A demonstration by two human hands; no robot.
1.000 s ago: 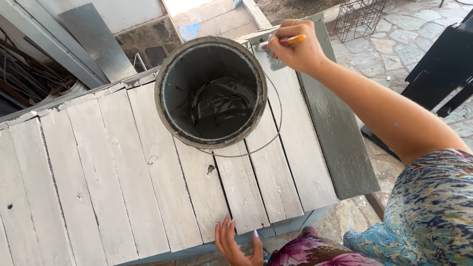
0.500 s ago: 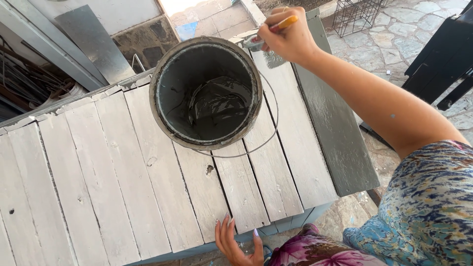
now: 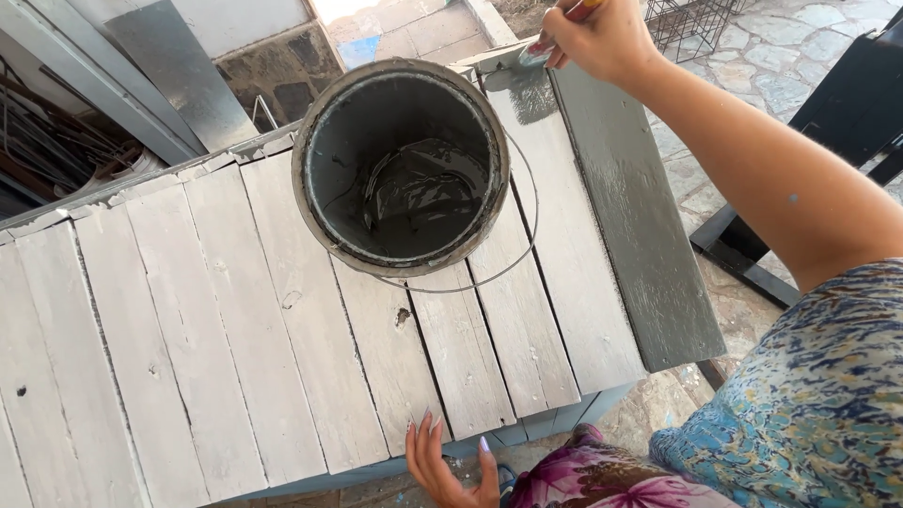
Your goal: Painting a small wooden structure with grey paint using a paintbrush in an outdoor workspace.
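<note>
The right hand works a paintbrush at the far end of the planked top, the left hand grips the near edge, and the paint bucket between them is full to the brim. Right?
Not quite. The head view shows the paint bucket nearly empty, with only a little grey paint at its bottom. The rest holds: right hand on the paintbrush, left hand at the near edge of the planked top.

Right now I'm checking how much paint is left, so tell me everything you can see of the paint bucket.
The paint bucket is a round open can, its rim and inner walls coated in grey paint. A shallow glossy dark-grey pool lies at the bottom. Its thin wire handle hangs down over the boards. It stands upright on the whitewashed plank surface, near the far edge. Neither hand touches it.
</note>
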